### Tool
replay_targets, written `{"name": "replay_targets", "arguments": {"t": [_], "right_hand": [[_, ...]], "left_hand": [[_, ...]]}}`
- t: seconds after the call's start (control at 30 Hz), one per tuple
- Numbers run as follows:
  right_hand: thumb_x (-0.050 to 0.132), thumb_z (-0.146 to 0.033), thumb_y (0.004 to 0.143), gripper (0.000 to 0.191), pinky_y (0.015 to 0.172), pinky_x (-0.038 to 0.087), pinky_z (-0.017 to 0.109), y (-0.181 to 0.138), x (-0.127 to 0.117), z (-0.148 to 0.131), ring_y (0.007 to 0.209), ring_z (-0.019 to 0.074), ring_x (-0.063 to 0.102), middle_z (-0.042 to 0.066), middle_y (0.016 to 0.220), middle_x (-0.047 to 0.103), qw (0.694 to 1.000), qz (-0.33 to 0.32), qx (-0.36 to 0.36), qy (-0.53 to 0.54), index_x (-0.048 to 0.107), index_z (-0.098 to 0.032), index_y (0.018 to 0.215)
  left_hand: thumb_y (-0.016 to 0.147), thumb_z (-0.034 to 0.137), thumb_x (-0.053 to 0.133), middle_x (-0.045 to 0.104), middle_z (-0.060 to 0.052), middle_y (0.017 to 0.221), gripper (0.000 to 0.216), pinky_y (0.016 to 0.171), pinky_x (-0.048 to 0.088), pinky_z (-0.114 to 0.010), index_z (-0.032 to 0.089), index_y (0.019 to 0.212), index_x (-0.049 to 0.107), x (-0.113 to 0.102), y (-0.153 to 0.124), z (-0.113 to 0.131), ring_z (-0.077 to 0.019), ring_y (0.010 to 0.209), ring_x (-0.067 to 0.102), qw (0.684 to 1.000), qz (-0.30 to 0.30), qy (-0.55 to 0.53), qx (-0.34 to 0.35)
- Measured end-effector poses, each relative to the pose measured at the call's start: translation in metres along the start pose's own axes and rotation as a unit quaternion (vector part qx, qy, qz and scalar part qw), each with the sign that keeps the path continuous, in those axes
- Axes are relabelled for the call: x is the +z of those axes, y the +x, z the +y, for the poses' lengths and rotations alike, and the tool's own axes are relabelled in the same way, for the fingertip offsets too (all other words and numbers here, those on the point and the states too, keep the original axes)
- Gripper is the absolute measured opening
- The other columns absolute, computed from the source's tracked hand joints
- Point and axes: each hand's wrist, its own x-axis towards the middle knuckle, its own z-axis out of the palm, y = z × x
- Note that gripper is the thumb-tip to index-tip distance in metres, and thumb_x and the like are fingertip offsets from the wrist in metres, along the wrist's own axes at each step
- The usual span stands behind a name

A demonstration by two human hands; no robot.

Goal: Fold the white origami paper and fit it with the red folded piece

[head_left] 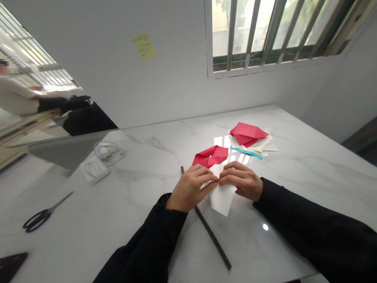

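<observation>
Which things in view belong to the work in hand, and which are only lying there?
Work in hand:
white paper, held by left hand and right hand
probably folded red paper
probably paper pile

Only lying there:
scissors
cable
white box
perhaps stick

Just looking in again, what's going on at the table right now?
A person is pinching a piece of white paper between the fingers of the left hand and the right hand, above the marble-patterned table. Just beyond the hands is a folded red paper, with a stack of papers farther back to the right. A dark stick lies partly hidden by the left hand, and scissors lie off to the left.
</observation>
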Motion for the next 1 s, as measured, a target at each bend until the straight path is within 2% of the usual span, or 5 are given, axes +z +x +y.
{"name": "replay_targets", "arguments": {"t": [0.27, 0.43, 0.57, 0.73, 1.0], "right_hand": [[0.048, 0.002, 0.091, 0.029, 0.088, 0.056, 0.037, -0.020, 0.004, 0.005, 0.102, 0.0205, 0.061, 0.006, 0.098, 0.073, 0.995, -0.097, -0.015, 0.017, 0.065, -0.018, 0.102], [0.056, -0.003, 0.091, 0.025, 0.094, 0.054, 0.039, -0.024, -0.005, 0.004, 0.111, 0.0208, 0.059, 0.006, 0.104, 0.073, 0.980, -0.198, -0.008, -0.005, 0.068, -0.019, 0.106], [0.062, -0.001, 0.080, 0.044, 0.100, 0.051, 0.043, -0.025, -0.025, -0.001, 0.124, 0.0247, 0.053, 0.007, 0.124, 0.069, 0.962, -0.269, 0.041, 0.000, 0.068, -0.023, 0.118], [0.060, -0.002, 0.081, 0.043, 0.093, 0.050, 0.041, -0.023, -0.034, -0.007, 0.108, 0.0236, 0.057, 0.005, 0.112, 0.072, 0.966, -0.243, 0.087, -0.003, 0.072, -0.024, 0.116], [0.063, -0.013, 0.090, 0.029, 0.083, 0.044, 0.037, -0.021, -0.025, -0.014, 0.100, 0.0229, 0.056, 0.005, 0.102, 0.071, 0.961, -0.262, 0.064, -0.060, 0.073, -0.024, 0.114]], "left_hand": [[0.094, 0.017, 0.065, 0.073, -0.003, 0.094, 0.008, 0.081, 0.050, -0.033, 0.020, 0.090, 0.071, 0.018, -0.004, 0.002, -0.0186, 0.088, 0.064, 0.993, -0.084, 0.079, 0.025], [0.092, 0.017, 0.066, 0.071, -0.002, 0.089, 0.007, 0.078, 0.048, -0.035, 0.019, 0.086, 0.070, 0.027, -0.004, 0.002, -0.0198, 0.086, 0.062, 0.981, -0.134, 0.134, 0.043], [0.093, 0.017, 0.063, 0.070, -0.003, 0.090, 0.010, 0.078, 0.047, -0.034, 0.019, 0.086, 0.069, 0.029, -0.002, 0.004, -0.0192, 0.085, 0.060, 0.976, -0.159, 0.143, 0.041], [0.092, 0.015, 0.061, 0.067, -0.003, 0.086, 0.011, 0.076, 0.045, -0.034, 0.020, 0.083, 0.066, 0.028, 0.002, 0.010, -0.0193, 0.082, 0.058, 0.970, -0.176, 0.160, 0.041], [0.090, 0.014, 0.065, 0.068, -0.003, 0.090, 0.006, 0.077, 0.044, -0.035, 0.019, 0.087, 0.067, 0.029, 0.003, 0.012, -0.0205, 0.085, 0.059, 0.968, -0.197, 0.151, 0.036]]}}
